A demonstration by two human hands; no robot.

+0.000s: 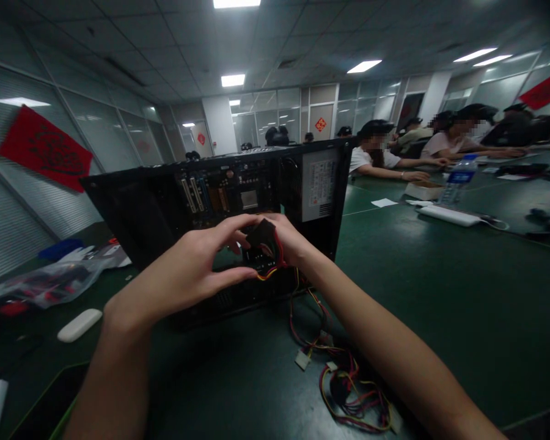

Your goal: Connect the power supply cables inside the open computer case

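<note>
An open black computer case [137, 201] stands in front of me, its inside facing me. In it show a motherboard [229, 174] with card slots and a labelled power supply [318, 183] at the upper right. Before the case I hold a small black part [261, 233] edged with red and yellow wires; its exact kind is unclear. My left hand [215, 250] grips it from the left, thumb below and fingers above. My right hand [288, 238] closes around its right side, most of those fingers being hidden. A bundle of power cables [357, 391] with white connectors lies below my right forearm.
On the left lie a clear plastic bag [64, 278], a white rounded object [79, 325] and a dark green-edged item [50, 403]. A water bottle [458, 180], a power strip [449, 215] and a small box [424, 189] are on the right. Other people [376, 153] sit beyond.
</note>
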